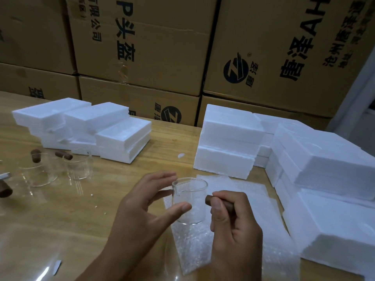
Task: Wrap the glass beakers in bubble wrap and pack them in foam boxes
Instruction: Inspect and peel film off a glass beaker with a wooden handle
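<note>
A clear glass beaker [192,191] stands upright on a sheet of bubble wrap [203,246] near the table's front. My left hand [146,201] curves around the beaker's left side, thumb on its front wall. My right hand [229,216] grips a brown wooden handle [212,199] whose end points at the beaker's right side. Two more glass beakers [80,165] [38,173] stand at the left of the table. Stacks of white foam boxes sit at the back left [113,126] and at the right [316,159].
Brown wooden handles [64,155] [35,155] [5,191] lie among the left beakers. The wooden table [101,199] carries small foam crumbs. Large cardboard cartons [152,47] form a wall behind the table. A clear plastic sheet [30,260] lies at the front left.
</note>
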`<state>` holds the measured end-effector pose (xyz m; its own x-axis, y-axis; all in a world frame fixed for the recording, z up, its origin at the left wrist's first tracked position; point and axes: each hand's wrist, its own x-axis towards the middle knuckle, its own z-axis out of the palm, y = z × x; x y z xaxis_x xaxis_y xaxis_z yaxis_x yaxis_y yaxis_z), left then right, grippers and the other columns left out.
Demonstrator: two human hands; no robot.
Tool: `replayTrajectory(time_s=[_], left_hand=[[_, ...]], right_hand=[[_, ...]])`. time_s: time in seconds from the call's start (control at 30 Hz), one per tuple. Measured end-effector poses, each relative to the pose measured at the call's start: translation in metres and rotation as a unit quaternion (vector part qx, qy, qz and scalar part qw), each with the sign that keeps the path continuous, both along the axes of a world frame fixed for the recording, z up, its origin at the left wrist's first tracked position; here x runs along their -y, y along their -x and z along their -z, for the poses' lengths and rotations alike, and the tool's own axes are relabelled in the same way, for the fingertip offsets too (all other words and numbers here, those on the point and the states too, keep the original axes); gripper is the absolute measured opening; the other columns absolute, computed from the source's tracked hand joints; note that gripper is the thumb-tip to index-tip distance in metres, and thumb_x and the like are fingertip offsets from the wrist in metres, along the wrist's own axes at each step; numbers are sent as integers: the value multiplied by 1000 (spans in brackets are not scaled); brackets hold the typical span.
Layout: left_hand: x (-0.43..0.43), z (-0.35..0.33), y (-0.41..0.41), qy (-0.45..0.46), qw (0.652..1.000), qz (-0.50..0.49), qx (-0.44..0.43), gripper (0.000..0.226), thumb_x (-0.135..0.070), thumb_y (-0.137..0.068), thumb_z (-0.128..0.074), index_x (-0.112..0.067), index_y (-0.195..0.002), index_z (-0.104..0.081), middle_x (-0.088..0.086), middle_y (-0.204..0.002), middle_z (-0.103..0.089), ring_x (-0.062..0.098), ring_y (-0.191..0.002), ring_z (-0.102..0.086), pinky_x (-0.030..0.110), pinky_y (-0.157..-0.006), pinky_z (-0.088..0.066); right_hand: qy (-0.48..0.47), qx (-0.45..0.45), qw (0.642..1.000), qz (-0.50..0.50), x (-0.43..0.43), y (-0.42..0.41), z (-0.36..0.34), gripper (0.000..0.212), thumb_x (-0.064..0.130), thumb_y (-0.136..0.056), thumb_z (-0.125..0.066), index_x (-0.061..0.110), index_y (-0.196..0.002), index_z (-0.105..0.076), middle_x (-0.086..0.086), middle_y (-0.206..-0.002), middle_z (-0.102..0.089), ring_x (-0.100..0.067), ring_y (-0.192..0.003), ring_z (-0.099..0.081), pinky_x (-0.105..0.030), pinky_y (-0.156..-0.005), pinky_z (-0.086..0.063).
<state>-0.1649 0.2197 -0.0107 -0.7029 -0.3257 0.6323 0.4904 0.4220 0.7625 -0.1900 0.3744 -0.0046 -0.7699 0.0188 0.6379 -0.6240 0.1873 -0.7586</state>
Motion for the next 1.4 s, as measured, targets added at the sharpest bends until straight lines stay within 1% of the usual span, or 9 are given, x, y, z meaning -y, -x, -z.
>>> replayTrajectory(time_s=[0.17,0.37,0.57,0.7,0.83,1.03,1.2,1.3,1.4], left_hand=[[-3,-3,-2,100,991,-32,-79,34,-39,-80,-75,-27,-111,-70,-13,-121,-65,12,-115,-64,22,-94,-50],[-9,-24,-10,130,987,42,-82,27,-26,-89,-64,-20,-115,-71,-11,-127,-64,13,-126,-58,22,-102,-45],[-5,-60,-3,177,974,136,50,33,-36,-83,-56,-37,-113,-69,-26,-125,-61,-2,-127,-51,7,-98,-38],[5,-53,0,199,957,181,110,38,-48,-82,-60,-48,-120,-63,-29,-132,-54,-7,-128,-47,16,-95,-38],[18,-46,-2,162,952,210,155,49,-58,-74,-71,-53,-121,-60,-28,-131,-54,-1,-110,-61,12,-87,-50],[21,-40,-7,102,973,148,142,60,-69,-59,-76,-57,-116,-59,-27,-107,-66,3,-96,-68,17,-80,-54],[15,-38,-7,98,985,77,120,65,-74,-53,-74,-52,-113,-63,-31,-111,-62,-1,-98,-64,14,-79,-54],[12,-38,-8,110,990,39,85,62,-74,-57,-72,-45,-111,-64,-29,-111,-61,-3,-100,-62,13,-79,-54],[6,-36,-8,158,987,-13,6,61,-65,-67,-74,-24,-112,-71,-19,-111,-65,1,-99,-63,14,-80,-53]], right_hand=[[24,48,998,-35,-2,2,-1,11,42,-89,-54,34,-87,-62,13,-79,-70,-6,-68,-64,-17,-61,-47],[64,64,993,-74,-7,-5,-16,12,34,-91,-56,29,-85,-65,6,-72,-68,-6,-59,-59,-16,-55,-46],[6,23,991,-130,-21,0,-38,12,28,-94,-54,26,-87,-64,-4,-68,-62,-17,-56,-55,-22,-56,-47],[-14,-1,989,-149,-26,2,-30,12,32,-94,-55,26,-89,-64,-3,-72,-63,-18,-57,-57,-21,-57,-47],[19,5,987,-158,-19,-3,-15,8,31,-93,-58,27,-91,-65,-5,-76,-67,-17,-59,-60,-20,-58,-49],[58,-26,991,-120,-9,-10,-11,10,26,-92,-54,26,-91,-64,1,-74,-68,-16,-57,-60,-21,-55,-47],[83,-29,993,-83,-6,-11,-5,12,21,-91,-54,26,-91,-65,-2,-66,-65,-19,-56,-60,-24,-54,-47],[93,-31,993,-69,-4,-10,-3,13,20,-91,-55,26,-91,-66,-4,-66,-65,-18,-56,-59,-20,-57,-47],[98,-31,993,-58,-4,-8,-3,10,19,-92,-55,22,-91,-64,-3,-64,-63,-17,-56,-58,-19,-58,-47]])
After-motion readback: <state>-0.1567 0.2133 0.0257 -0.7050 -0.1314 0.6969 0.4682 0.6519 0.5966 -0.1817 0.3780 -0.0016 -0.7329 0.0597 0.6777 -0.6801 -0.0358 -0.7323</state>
